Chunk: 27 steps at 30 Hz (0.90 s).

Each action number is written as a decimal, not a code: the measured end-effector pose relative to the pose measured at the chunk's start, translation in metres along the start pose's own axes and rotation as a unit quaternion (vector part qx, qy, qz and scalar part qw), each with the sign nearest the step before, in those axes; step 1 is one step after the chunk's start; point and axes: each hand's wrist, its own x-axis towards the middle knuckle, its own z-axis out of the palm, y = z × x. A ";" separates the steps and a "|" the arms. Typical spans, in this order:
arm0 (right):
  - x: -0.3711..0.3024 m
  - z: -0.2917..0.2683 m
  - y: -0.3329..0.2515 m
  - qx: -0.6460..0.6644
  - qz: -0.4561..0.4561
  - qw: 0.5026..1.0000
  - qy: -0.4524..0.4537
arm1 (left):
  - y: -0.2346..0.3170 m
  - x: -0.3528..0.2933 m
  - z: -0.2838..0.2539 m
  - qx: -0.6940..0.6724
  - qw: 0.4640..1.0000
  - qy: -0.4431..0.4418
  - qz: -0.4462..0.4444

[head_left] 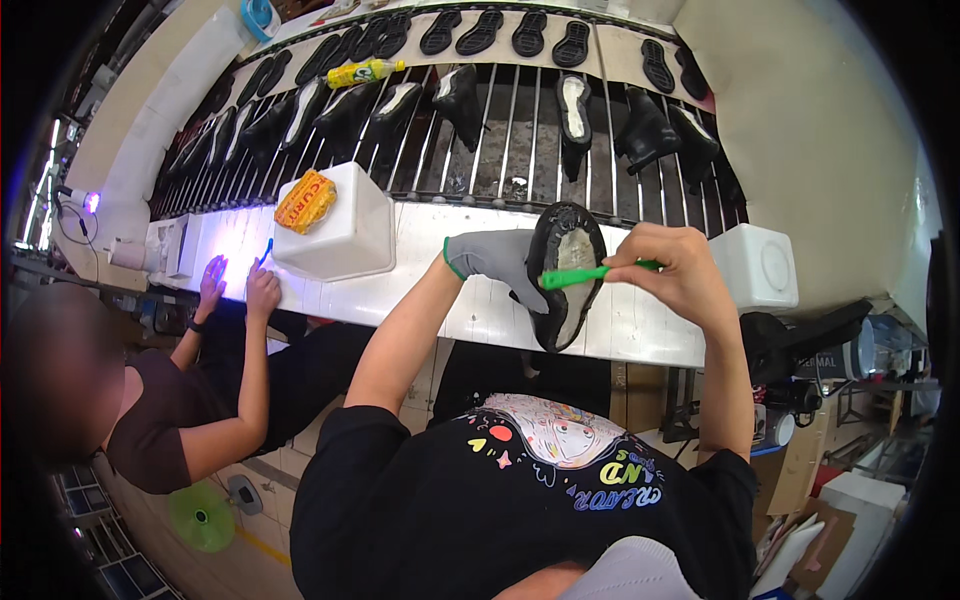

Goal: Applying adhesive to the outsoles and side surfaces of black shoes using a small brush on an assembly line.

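Observation:
My left hand (495, 258), in a grey glove with a green cuff, grips a black shoe upper (541, 245) by its side. The upper is turned bottom up above the white bench, its pale insole board (574, 256) framed by the folded black edge. Bare, my right hand (672, 262) is closed on a green brush (578, 276) with a flat handle. The brush lies across the shoe's underside, its head end close to my gloved fingers. Its bristles cannot be made out.
Beyond the white bench (440, 290), black shoe uppers (455, 105) lie on a barred conveyor (500, 140), with black soles (480, 32) on a shelf behind. White containers (345, 235) (752, 265) stand either side; a yellow packet (306, 200) tops the left one. A co-worker (215, 400) sits at left.

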 end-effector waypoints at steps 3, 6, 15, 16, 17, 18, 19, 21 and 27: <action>0.002 0.003 0.003 0.018 0.021 0.989 0.146 | -0.003 0.006 0.002 -0.094 0.995 0.002 -0.016; -0.007 0.015 0.002 0.013 0.040 0.991 0.126 | -0.002 0.002 0.001 -0.069 0.997 0.025 0.001; -0.119 -0.005 0.056 -0.159 0.375 0.886 0.223 | -0.041 -0.048 0.015 -0.143 0.960 0.232 -0.071; -0.132 -0.001 0.061 -0.233 0.386 0.869 0.203 | -0.048 -0.051 0.019 -0.125 0.955 0.257 -0.078; -0.141 0.003 0.066 -0.302 0.416 0.840 0.174 | -0.053 -0.053 0.020 -0.153 0.949 0.261 -0.084; -0.148 0.008 0.072 -0.304 0.395 0.847 0.183 | -0.058 -0.054 0.021 -0.178 0.941 0.277 -0.082; -0.151 0.014 0.077 -0.312 0.432 0.831 0.160 | -0.063 -0.054 0.026 -0.193 0.934 0.298 -0.029; -0.153 0.024 0.085 -0.338 0.455 0.813 0.136 | -0.070 -0.053 0.029 -0.198 0.920 0.329 -0.080; -0.137 0.042 0.105 -0.380 0.458 0.795 0.119 | -0.080 -0.045 0.049 -0.239 0.881 0.405 0.052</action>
